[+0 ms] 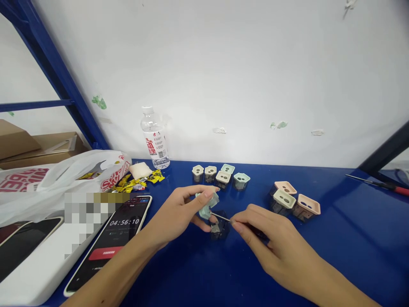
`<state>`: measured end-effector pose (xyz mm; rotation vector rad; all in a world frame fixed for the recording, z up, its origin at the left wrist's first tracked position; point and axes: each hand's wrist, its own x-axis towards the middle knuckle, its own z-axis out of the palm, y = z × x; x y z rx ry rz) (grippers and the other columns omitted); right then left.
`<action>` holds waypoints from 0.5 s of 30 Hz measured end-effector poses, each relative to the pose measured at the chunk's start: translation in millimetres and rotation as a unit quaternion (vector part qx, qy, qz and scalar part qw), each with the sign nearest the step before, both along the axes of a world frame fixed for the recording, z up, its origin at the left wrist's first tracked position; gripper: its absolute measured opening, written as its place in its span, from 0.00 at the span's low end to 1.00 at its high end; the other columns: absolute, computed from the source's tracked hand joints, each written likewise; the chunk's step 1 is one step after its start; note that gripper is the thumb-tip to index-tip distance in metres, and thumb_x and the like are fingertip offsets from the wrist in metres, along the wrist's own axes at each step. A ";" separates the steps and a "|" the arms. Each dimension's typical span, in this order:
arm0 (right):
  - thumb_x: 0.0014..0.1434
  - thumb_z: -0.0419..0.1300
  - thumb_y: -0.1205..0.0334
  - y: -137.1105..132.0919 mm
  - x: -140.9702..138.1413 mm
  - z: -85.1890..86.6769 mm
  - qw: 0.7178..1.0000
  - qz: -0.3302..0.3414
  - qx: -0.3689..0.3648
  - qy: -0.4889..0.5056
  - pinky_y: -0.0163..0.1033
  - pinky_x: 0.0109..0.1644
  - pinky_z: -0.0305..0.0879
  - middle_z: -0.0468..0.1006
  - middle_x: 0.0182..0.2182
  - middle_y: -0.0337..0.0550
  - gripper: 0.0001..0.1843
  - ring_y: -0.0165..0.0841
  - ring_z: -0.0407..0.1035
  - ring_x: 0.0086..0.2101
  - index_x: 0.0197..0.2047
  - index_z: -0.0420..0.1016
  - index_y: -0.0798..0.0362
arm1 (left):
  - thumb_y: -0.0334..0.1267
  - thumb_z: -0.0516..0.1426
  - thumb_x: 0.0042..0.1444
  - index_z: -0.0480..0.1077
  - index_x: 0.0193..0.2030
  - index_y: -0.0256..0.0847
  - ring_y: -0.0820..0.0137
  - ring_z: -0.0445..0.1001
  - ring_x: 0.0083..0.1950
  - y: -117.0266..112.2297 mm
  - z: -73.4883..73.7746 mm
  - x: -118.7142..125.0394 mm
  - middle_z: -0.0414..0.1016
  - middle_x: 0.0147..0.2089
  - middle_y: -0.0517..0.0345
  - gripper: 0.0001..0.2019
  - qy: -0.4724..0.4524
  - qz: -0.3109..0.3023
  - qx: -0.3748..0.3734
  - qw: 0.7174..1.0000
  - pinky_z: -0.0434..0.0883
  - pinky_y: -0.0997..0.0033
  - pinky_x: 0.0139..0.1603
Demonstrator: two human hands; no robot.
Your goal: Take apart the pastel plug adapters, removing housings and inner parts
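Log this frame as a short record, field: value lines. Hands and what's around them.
left hand: holds a pale green cap
right hand: pinches a small screwdriver, tip at the cap
nearest: dark square cup below the cap
other parts: five capped cups in a cluster; three capped cups to the right
rest: blue bench, water bottle, phone showing 04:56:10, white plastic bag, red-handled screwdriver

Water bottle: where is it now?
In the head view, the water bottle stands at the blue table's back edge, left of the small pastel containers.
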<state>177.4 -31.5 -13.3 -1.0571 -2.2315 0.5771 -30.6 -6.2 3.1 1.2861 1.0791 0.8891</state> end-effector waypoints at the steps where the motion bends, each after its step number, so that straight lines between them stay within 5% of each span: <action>1: 0.68 0.48 0.65 -0.8 -0.6 -0.7 1.000 0.004 -0.003 0.006 0.33 0.32 0.58 0.69 0.29 0.37 0.11 0.27 0.64 0.29 0.38 0.71 0.49 | 0.52 0.60 0.53 0.72 0.50 0.37 0.67 0.77 0.35 0.0 0.2 0.6 0.75 0.38 0.51 0.24 -0.031 0.011 -0.011 0.999 0.76 0.74 0.29; 6: 0.68 0.48 0.64 -3.5 -1.5 -1.1 1.000 0.008 -0.022 0.014 0.32 0.29 0.55 0.67 0.25 0.33 0.10 0.25 0.60 0.25 0.35 0.67 0.50 | 0.48 0.63 0.52 0.73 0.40 0.37 0.62 0.76 0.49 -0.9 -1.7 3.6 0.74 0.43 0.54 0.16 -0.178 0.050 -0.030 0.982 0.74 0.71 0.47; 11: 0.68 0.47 0.64 -3.7 -4.0 -4.9 1.000 -0.001 -0.021 0.014 0.32 0.26 0.52 0.64 0.23 0.32 0.10 0.25 0.57 0.22 0.35 0.64 0.51 | 0.47 0.58 0.58 0.70 0.41 0.38 0.61 0.67 0.61 -6.0 -14.6 12.7 0.74 0.44 0.55 0.13 -0.229 -0.041 0.004 0.973 0.65 0.66 0.60; 15: 0.68 0.46 0.64 -4.7 -5.4 -5.4 0.998 -0.005 -0.018 0.055 0.32 0.24 0.50 0.63 0.22 0.32 0.11 0.24 0.55 0.21 0.33 0.62 0.52 | 0.46 0.60 0.56 0.65 0.44 0.40 0.62 0.65 0.62 -9.8 -19.4 15.7 0.74 0.52 0.50 0.15 -0.224 -0.096 0.016 0.970 0.63 0.65 0.60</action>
